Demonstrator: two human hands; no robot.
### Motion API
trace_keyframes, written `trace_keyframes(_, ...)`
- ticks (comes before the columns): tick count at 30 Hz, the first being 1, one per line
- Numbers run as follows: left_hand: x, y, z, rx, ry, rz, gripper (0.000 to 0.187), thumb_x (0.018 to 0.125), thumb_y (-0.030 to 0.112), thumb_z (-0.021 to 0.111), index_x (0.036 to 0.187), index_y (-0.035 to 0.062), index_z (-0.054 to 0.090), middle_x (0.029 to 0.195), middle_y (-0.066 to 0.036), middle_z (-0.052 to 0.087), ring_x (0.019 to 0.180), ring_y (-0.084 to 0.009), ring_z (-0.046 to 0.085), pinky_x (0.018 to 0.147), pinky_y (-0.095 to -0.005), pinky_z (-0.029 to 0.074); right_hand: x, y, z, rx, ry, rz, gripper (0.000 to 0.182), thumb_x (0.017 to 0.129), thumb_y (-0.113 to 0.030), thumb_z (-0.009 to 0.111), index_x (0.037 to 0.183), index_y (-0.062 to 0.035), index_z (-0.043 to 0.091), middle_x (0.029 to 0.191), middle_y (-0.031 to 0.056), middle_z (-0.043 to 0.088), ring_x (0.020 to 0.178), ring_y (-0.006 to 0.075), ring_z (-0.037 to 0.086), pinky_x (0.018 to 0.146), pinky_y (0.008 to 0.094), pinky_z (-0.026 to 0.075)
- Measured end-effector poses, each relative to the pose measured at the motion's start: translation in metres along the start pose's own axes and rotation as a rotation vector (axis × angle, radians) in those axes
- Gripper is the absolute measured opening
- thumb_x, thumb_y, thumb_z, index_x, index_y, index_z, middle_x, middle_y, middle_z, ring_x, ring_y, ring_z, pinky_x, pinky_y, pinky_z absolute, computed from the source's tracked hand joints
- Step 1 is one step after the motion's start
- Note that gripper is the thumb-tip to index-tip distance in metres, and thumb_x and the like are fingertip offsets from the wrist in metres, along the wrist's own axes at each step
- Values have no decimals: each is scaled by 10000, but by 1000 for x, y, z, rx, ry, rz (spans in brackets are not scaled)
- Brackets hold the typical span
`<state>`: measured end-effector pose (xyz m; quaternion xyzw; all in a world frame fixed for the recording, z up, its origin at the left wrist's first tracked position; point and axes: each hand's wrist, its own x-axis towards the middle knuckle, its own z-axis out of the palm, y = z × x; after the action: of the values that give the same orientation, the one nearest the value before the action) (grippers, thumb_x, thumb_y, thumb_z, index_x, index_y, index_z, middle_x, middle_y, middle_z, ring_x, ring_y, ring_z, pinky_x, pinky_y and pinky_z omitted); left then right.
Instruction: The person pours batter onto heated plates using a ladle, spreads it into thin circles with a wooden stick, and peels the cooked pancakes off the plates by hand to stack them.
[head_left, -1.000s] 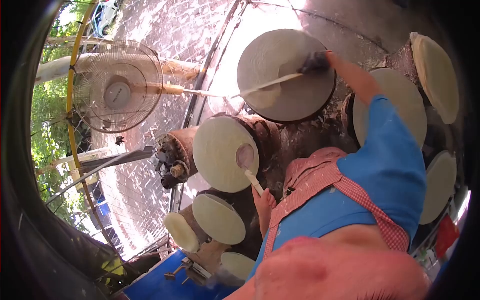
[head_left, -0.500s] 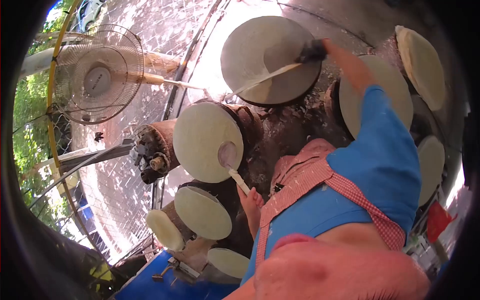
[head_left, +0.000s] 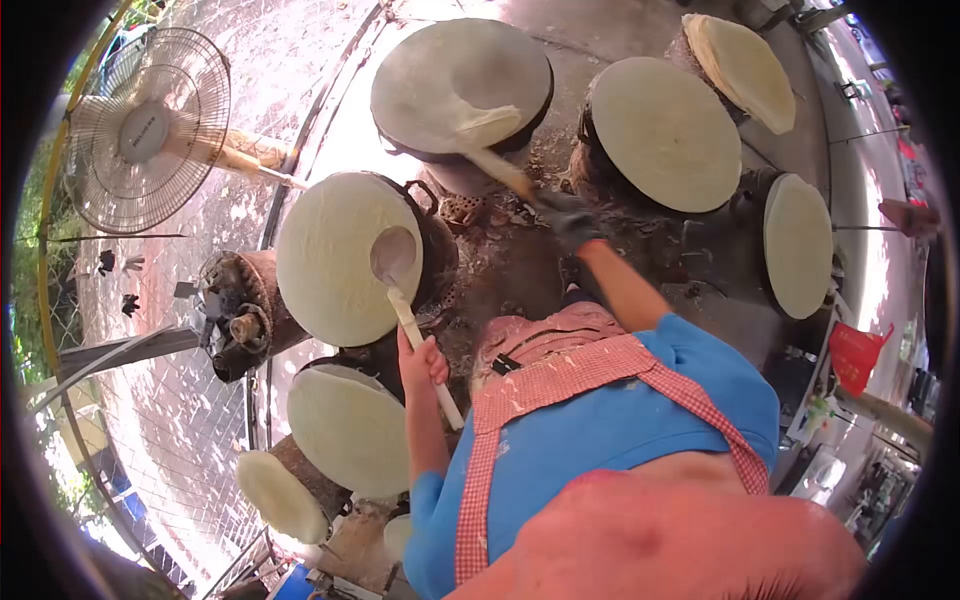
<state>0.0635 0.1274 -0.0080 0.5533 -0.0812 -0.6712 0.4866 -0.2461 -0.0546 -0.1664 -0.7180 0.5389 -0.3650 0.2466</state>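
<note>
My left hand [head_left: 428, 364] is wrapped round the pale handle of a ladle [head_left: 393, 256]. The ladle's bowl is over the pale flat sheet [head_left: 325, 270] on the left round griddle; whether it touches cannot be told. In a dark glove, my right hand [head_left: 570, 220] grips a long wooden spatula [head_left: 505, 172]. Its flat end lies at the near edge of the far round griddle [head_left: 425, 85], against a folded bit of pale batter [head_left: 490, 126]. A thin, uneven pale layer covers that griddle's top.
More round griddles with pale sheets stand at right [head_left: 665, 135], far right [head_left: 798, 245] and lower left [head_left: 345, 430]. A stack of flatbreads [head_left: 742, 72] sits at upper right. A fan [head_left: 145, 132] stands at left by a wire fence. A red bag [head_left: 858, 358] hangs at right.
My right hand has come from the far griddle's right side to its near side, drawing the spatula toward me. The ladle stays over the left griddle. The view has shifted.
</note>
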Motion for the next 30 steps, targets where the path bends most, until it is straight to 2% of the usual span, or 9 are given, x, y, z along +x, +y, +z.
trace_keyframes(3, -23, 1, 5, 7, -14, 23, 624, 788, 5, 436, 1289, 251, 158, 498, 3, 292, 315, -79, 306, 253, -210, 264, 11, -19, 6, -419, -116, -111, 203, 772, -198, 476, 922, -110, 582, 824, 141, 590, 739, 295, 571, 636, 395, 447)
trace_keyframes(5, -35, -7, -4, 22, -55, 81, 616, 797, 2, 426, 1284, 285, 175, 499, -1, 287, 303, -89, 292, 245, -218, 258, 20, -49, -51, -578, -279, 278, 276, 784, -249, 476, 1014, -131, 573, 789, 129, 591, 668, 281, 565, 629, 383, 442)
trace_keyframes(8, -44, -14, -10, -35, -79, 34, 607, 808, 7, 411, 1278, 311, 176, 503, -6, 288, 313, -93, 295, 249, -218, 261, 24, -46, -74, -250, -35, 350, 254, 792, -306, 454, 957, -163, 584, 766, 143, 587, 669, 309, 572, 613, 420, 437)
trace_keyframes(13, -44, -26, -13, -245, -107, -9, 520, 834, 48, 381, 1243, 327, 221, 515, -8, 304, 343, -98, 313, 259, -211, 267, 53, -84, -3, -324, -218, 136, 299, 825, -354, 390, 938, -151, 579, 828, 174, 572, 782, 316, 568, 678, 414, 425)
trace_keyframes(18, -61, -18, -10, -207, -167, 48, 484, 833, 56, 389, 1225, 305, 255, 520, 3, 296, 354, -85, 294, 277, -193, 246, 66, 29, -33, -306, 134, -226, 279, 828, -337, 387, 918, -165, 588, 880, 161, 575, 812, 321, 555, 682, 388, 425)
trace_keyframes(20, -58, -21, 2, -186, -112, 4, 486, 828, 48, 393, 1239, 265, 252, 527, 16, 288, 359, -63, 270, 287, -181, 219, 88, -16, -71, -188, 33, 310, 273, 833, -340, 377, 895, -194, 599, 899, 127, 587, 740, 309, 572, 645, 380, 437)
trace_keyframes(22, -42, -29, 3, -254, -120, -54, 485, 825, 44, 397, 1241, 248, 253, 533, 20, 286, 363, -55, 262, 289, -178, 212, 98, -7, -24, -402, 23, -194, 246, 809, -309, 411, 920, -160, 572, 848, 149, 586, 787, 303, 572, 684, 401, 441)
trace_keyframes(25, -19, -32, 3, -396, -228, -169, 275, 863, 115, 382, 1102, 245, 343, 535, 27, 286, 372, -52, 266, 304, -162, 194, 50, -21, -8, -577, -89, -248, 333, 843, -392, 356, 853, -172, 606, 855, 85, 607, 599, 267, 568, 560, 365, 440)
trace_keyframes(30, -10, -16, 23, 4, -102, -78, 263, 850, 98, 406, 1047, 262, 348, 513, 35, 261, 367, -48, 257, 296, -172, 184, 74, 63, -32, 130, 196, 383, 291, 810, -359, 425, 832, -135, 609, 710, 102, 598, 620, 259, 575, 574, 365, 444)
